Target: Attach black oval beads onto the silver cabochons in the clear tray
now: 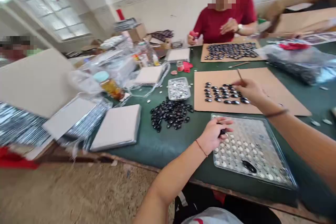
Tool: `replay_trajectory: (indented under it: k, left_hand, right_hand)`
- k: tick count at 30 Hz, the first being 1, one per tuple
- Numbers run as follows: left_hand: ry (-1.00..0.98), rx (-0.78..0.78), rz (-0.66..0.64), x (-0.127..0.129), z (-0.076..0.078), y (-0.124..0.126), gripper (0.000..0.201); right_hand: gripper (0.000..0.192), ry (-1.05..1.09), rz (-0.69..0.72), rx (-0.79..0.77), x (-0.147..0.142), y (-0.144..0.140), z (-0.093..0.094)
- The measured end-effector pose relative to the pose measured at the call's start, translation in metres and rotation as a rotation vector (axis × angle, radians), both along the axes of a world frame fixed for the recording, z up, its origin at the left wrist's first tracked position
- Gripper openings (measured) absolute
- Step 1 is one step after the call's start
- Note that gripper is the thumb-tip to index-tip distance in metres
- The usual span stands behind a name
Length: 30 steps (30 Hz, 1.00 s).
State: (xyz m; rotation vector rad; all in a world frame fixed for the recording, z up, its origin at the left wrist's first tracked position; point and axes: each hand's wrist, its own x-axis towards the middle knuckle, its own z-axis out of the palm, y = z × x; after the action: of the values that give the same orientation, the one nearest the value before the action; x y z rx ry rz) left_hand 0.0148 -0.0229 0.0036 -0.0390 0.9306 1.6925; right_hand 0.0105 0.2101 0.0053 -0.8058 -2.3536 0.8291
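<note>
Black pieces [225, 93] on cardboard [265, 79]; left hand [213, 133], grip apparently pinching one; right hand [249, 90] pinching thin stick [239, 74].

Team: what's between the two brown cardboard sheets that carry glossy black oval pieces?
In the head view, a thin brown stick lies on the dark green tabletop between the near sheet and the far sheet.

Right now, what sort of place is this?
Likely a small hand-assembly workshop: a pile of glossy black pieces, a cardboard sheet with similar pieces in rows, and a co-worker across the green table.
</note>
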Motion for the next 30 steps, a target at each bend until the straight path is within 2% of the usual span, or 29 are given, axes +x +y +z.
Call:
replay_trajectory:
  k: [4, 8, 12, 15, 16, 18, 21, 24, 27, 30]
  left_hand:
    - [0.003, 0.006, 0.075, -0.004, 0.006, -0.001, 0.022]
    - [-0.013, 0.015, 0.028, -0.002, 0.005, -0.002, 0.015]
    - [0.044, 0.065, -0.123, 0.002, 0.005, -0.003, 0.023]
    - [0.123, 0.100, -0.294, 0.005, 0.007, -0.005, 0.028]
    - [0.140, 0.089, -0.329, 0.006, 0.007, -0.005, 0.029]
    - [0.156, 0.049, -0.320, 0.006, 0.008, -0.005, 0.031]
    - [0.158, 0.022, -0.184, 0.004, 0.010, -0.002, 0.029]
    - [0.166, 0.040, -0.026, -0.004, 0.010, 0.000, 0.026]
    - [0.200, 0.042, 0.127, -0.017, 0.008, 0.005, 0.024]
    - [0.249, 0.042, 0.208, -0.028, 0.001, 0.009, 0.024]
  right_hand:
    - [0.018, -0.072, 0.008, 0.020, -0.060, 0.026, 0.000]
    - [0.014, -0.179, 0.079, 0.051, -0.093, 0.039, -0.015]
    - [0.012, -0.294, 0.137, 0.075, -0.103, 0.042, -0.027]
    - [0.015, -0.327, 0.139, 0.094, -0.102, 0.041, -0.024]
    - [0.016, -0.324, 0.129, 0.104, -0.100, 0.040, -0.020]
    - [0.023, -0.298, 0.097, 0.127, -0.092, 0.035, -0.011]
    - [0.032, -0.226, 0.038, 0.152, -0.065, 0.017, 0.003]
    - [0.037, -0.053, 0.091, 0.036, -0.024, -0.015, 0.010]
    - [0.049, 0.093, 0.149, -0.077, 0.014, -0.053, 0.010]
    - [0.051, 0.085, 0.141, -0.038, 0.037, -0.080, 0.004]
